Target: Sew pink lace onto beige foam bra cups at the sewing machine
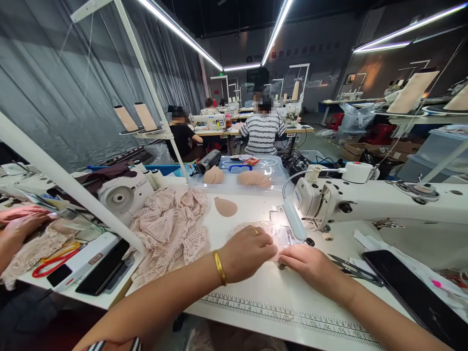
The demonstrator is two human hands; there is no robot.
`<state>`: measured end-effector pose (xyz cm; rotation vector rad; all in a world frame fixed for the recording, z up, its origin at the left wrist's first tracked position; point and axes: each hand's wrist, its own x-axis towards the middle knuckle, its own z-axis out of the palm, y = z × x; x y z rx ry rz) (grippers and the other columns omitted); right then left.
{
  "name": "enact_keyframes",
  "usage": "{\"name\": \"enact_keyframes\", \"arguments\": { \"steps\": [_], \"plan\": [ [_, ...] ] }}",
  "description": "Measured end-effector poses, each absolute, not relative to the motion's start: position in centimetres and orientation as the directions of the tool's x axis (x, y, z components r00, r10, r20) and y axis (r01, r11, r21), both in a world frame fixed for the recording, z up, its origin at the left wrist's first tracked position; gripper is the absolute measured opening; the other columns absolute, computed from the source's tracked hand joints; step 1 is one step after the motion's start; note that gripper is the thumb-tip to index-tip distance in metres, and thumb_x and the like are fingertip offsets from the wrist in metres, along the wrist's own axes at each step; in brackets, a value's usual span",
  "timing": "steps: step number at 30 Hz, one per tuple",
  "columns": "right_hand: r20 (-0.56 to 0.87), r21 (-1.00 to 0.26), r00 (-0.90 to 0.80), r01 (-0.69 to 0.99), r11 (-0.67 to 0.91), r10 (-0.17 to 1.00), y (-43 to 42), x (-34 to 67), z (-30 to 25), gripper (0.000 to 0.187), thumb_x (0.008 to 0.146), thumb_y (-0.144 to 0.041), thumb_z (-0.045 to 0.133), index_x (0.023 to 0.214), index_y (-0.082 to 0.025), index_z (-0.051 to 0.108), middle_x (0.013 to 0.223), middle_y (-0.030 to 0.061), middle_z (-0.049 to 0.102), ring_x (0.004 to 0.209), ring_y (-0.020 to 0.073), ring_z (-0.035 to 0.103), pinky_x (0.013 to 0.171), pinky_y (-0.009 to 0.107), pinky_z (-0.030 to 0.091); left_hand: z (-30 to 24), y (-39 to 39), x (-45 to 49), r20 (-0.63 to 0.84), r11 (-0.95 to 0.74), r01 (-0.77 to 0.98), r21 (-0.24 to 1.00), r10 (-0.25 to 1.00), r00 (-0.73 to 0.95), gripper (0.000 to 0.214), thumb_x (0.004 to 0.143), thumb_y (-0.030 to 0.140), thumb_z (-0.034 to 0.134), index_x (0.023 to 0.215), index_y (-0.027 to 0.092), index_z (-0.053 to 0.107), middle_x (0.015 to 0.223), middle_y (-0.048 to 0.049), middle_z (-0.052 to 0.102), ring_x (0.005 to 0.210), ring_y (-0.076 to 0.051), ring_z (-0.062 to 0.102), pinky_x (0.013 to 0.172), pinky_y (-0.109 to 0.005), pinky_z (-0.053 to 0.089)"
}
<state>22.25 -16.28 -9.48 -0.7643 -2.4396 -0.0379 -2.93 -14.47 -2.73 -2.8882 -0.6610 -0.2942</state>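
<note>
My left hand, with a gold bangle and a ring, lies flat on a pink lace piece on the white table, fingers pressing it toward the needle area of the white sewing machine. My right hand rests palm down beside it, fingertips touching the same fabric just in front of the machine's foot. A beige foam cup lies on the table behind the lace. The fabric under both hands is mostly hidden.
A heap of pink lace lies to the left. A clear tray with several beige cups stands behind. Scissors and a black phone lie right. Another person's hand works at far left; seated workers further back.
</note>
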Motion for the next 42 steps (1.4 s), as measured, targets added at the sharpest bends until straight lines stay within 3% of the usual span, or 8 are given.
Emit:
{"name": "enact_keyframes", "arguments": {
  "steps": [2,7,13,17,22,28,35,42],
  "plan": [
    [0.498,-0.14,-0.691,0.533,0.835,0.524,-15.8,23.1,-9.7,0.029,0.103,-0.014,0.042,0.101,-0.026,0.068,0.087,-0.0005,0.073,0.076,0.0156,0.065,0.068,0.028,0.049,-4.2,-13.4,-0.9,0.151,-0.922,0.362,-0.141,0.341,0.928,0.009,0.091,0.009,0.058,0.091,0.018,0.062,0.093,-0.0045,0.069,0.089,-0.02,0.062,0.082,-0.034,0.048],
    [0.452,-0.154,-0.658,0.608,0.779,0.603,-15.8,25.1,-10.0,0.037,0.102,-0.009,0.038,0.118,-0.026,0.067,0.106,0.0072,0.072,0.09,0.0211,0.062,0.074,0.033,0.05,-7.1,-11.4,1.5,0.103,-0.888,0.426,-0.171,0.414,0.904,0.011,0.083,0.012,0.064,0.078,0.018,0.056,0.08,-0.0046,0.061,0.069,-0.02,0.055,0.061,-0.033,0.039],
    [0.378,-0.201,-0.644,0.644,0.738,0.665,-16.1,26.0,-10.3,0.036,0.101,-0.009,0.04,0.122,-0.025,0.064,0.1,0.0087,0.065,0.091,0.0227,0.058,0.072,0.034,0.05,-8.7,-11.5,0.9,0.315,-0.89,0.428,-0.158,0.365,0.876,0.016,0.088,0.013,0.059,0.074,0.017,0.054,0.085,-0.0042,0.06,0.083,-0.02,0.056,0.076,-0.035,0.042],
    [0.375,-0.215,-0.62,0.665,0.715,0.689,-16.0,25.7,-9.9,0.033,0.101,-0.01,0.042,0.12,-0.024,0.065,0.092,0.0069,0.061,0.085,0.0211,0.055,0.068,0.032,0.049,-9.3,-11.4,1.1,0.363,-0.882,0.442,-0.166,0.362,0.858,0.014,0.086,0.011,0.059,0.075,0.017,0.053,0.079,-0.0019,0.057,0.077,-0.019,0.05,0.078,-0.036,0.04],
    [0.361,-0.221,-0.615,0.674,0.705,0.701,-16.1,25.6,-9.5,0.036,0.099,-0.008,0.044,0.123,-0.025,0.064,0.088,0.0051,0.058,0.084,0.0208,0.054,0.068,0.03,0.047,-9.4,-11.5,1.7,0.345,-0.863,0.483,-0.148,0.413,0.843,0.016,0.08,0.008,0.061,0.071,0.017,0.052,0.079,-0.0026,0.056,0.073,-0.019,0.048,0.074,-0.035,0.037],
    [0.372,-0.208,-0.609,0.681,0.702,0.701,-15.9,25.8,-9.8,0.033,0.1,-0.01,0.043,0.12,-0.024,0.065,0.088,0.0049,0.057,0.083,0.0208,0.054,0.064,0.03,0.046,-9.0,-11.8,2.1,0.345,-0.861,0.483,-0.161,0.41,0.844,0.021,0.093,0.018,0.058,0.072,0.018,0.054,0.079,-0.0026,0.056,0.073,-0.019,0.048,0.072,-0.036,0.037],
    [0.351,-0.225,-0.602,0.689,0.689,0.717,-15.9,26.0,-10.1,0.033,0.1,-0.011,0.044,0.12,-0.025,0.066,0.09,0.0053,0.059,0.085,0.0218,0.057,0.063,0.03,0.048,-8.9,-12.0,2.3,0.347,-0.86,0.486,-0.155,0.413,0.842,0.026,0.098,0.022,0.053,0.073,0.018,0.055,0.076,-0.0029,0.056,0.072,-0.019,0.049,0.073,-0.036,0.037],
    [0.342,-0.25,-0.558,0.721,0.646,0.756,-15.9,26.0,-10.0,0.028,0.102,-0.017,0.044,0.113,-0.026,0.067,0.094,0.0068,0.063,0.086,0.023,0.06,0.063,0.032,0.049,-9.1,-10.4,2.2,0.277,-0.898,0.434,-0.076,0.399,0.874,0.03,0.103,0.027,0.047,0.078,0.016,0.06,0.084,-0.0045,0.063,0.079,-0.02,0.054,0.081,-0.038,0.04]
  ]
}}
